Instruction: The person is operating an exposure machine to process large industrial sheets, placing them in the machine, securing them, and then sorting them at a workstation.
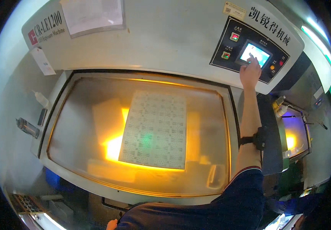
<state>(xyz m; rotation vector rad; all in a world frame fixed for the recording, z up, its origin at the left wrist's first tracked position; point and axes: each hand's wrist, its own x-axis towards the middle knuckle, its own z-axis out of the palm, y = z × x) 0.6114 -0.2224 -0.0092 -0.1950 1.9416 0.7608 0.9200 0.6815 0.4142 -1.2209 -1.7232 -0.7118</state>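
Observation:
My right hand [251,73] reaches up to a lit touch screen [261,56] on the machine's black control panel [220,57]. Its index finger is stretched out onto or just over the glass, and nothing is held. Low at the bottom edge, only a small part of my left hand [112,224] shows, its fingers hidden. In front of me lies a framed bed under a hazy clear cover [69,115]. A pale rectangular sheet printed with rows of fine patterns [154,130] rests there, with bright yellow light around its edges.
A clear bottle [27,127], a white squeeze bottle [41,99] and a small dark bar [42,117] stand left of the bed. A paper in a clear sleeve [93,15] hangs on the machine's front. Off to the right is another glowing station [296,134].

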